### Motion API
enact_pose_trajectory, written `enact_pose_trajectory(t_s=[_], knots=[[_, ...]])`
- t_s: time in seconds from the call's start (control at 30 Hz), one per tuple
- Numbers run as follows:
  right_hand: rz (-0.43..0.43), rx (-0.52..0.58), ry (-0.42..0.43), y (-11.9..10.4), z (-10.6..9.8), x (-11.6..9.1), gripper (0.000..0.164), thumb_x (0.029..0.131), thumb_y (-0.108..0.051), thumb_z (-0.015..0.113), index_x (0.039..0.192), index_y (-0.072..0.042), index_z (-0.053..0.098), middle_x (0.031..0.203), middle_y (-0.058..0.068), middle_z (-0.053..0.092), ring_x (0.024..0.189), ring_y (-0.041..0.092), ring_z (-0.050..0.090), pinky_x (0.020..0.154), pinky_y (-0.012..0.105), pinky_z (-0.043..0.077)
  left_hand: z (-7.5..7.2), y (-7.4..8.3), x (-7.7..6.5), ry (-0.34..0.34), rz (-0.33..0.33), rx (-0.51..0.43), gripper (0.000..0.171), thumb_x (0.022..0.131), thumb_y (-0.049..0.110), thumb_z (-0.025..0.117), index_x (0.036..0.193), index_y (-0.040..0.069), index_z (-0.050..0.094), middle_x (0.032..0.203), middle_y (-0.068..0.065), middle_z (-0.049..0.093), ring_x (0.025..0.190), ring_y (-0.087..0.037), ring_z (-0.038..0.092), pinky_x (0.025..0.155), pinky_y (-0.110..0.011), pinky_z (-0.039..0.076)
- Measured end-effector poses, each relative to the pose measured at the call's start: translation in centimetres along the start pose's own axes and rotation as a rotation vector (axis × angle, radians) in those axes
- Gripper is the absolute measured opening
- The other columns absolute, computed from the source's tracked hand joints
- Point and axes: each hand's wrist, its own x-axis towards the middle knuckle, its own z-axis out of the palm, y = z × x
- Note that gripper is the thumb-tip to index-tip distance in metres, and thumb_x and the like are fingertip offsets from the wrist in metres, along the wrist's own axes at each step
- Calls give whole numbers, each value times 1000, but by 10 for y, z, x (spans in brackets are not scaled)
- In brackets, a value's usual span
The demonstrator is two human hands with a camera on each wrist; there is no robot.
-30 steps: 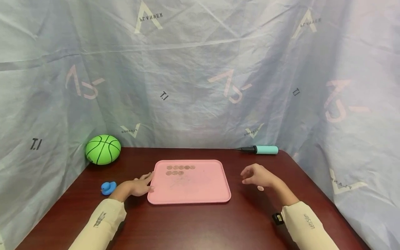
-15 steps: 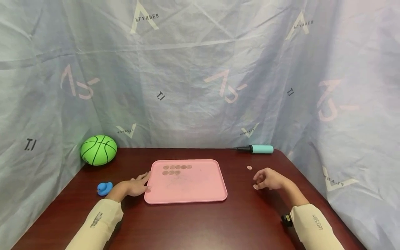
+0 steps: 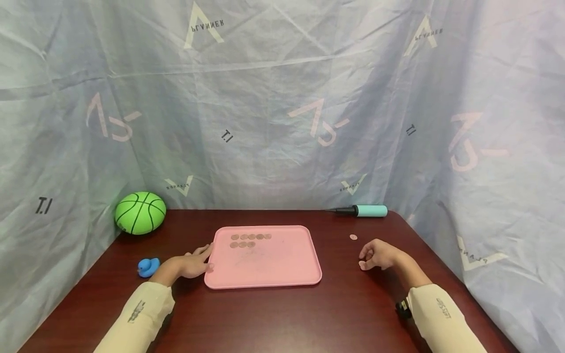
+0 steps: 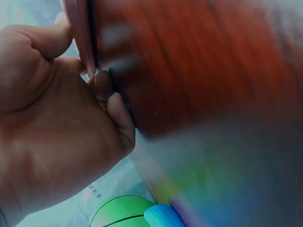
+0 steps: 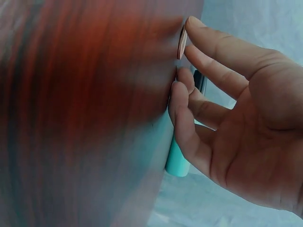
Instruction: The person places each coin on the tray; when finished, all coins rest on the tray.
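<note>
My left hand [image 3: 192,264] rests at the left edge of a pink tray [image 3: 282,274]. Its thumb and forefinger are spread apart along the rim, and the other fingers bend down beside it in the left wrist view. Several dull coins [image 3: 243,244] lie on the tray in two rows at the far left. To the right of the tray, my right hand [image 3: 381,255] pinches a coin [image 5: 182,42] between thumb and forefinger, low at the tabletop, its other fingers loosely bent. A second coin [image 3: 353,237] lies on the table beyond that hand.
A blue rubber duck [image 3: 148,267] sits beside the left forearm, with a green ball [image 3: 140,213] behind it at the far left corner. At the back right lies a turquoise hand pump [image 3: 372,211] with a black nozzle. A grey printed cloth [image 3: 265,162] hangs around the table.
My right hand has drawn back to the right and down, off the coin now lying in the open, and its fingertips have come onto the nearer coin. The left hand stays at the tray.
</note>
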Motion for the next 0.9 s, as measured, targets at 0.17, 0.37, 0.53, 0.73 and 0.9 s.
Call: enact_pose_trajectory(t_s=[0.17,0.37,0.53,0.73,0.9], knots=[[25,-1,26,-5,2,3,12,79,-2,78,87,-4,69,64,-3,59,55,9,45,47,27,31,0,0,2,18,-9,7,76,101,27,52,156,-5,9,158,-32,12,137,-62,14,108,-70,13],[0,-35,11,-3,1,2,12,80,-6,81,81,-4,69,65,-4,61,57,9,46,48,27,36,2,-2,5,10,-14,13,76,102,27,51,156,-5,9,158,-31,12,136,-62,18,108,-69,16],[5,-69,10,-3,0,0,16,80,-10,83,81,-6,68,68,-2,62,59,11,49,49,28,42,0,0,2,3,10,24,75,102,27,50,155,-7,10,157,-33,13,136,-64,15,108,-70,13],[93,-161,75,-10,0,-6,23,78,-19,86,84,-6,68,75,1,61,65,15,55,52,34,50,-1,-1,2,-12,-4,-3,78,102,32,49,156,-5,7,158,-32,9,136,-63,14,108,-70,12],[84,-204,65,-13,-1,-6,20,81,-20,84,83,-5,70,78,2,63,67,17,57,54,35,52,2,-10,8,-22,-11,7,82,102,41,47,158,-1,4,161,-28,7,136,-61,16,109,-68,13]])
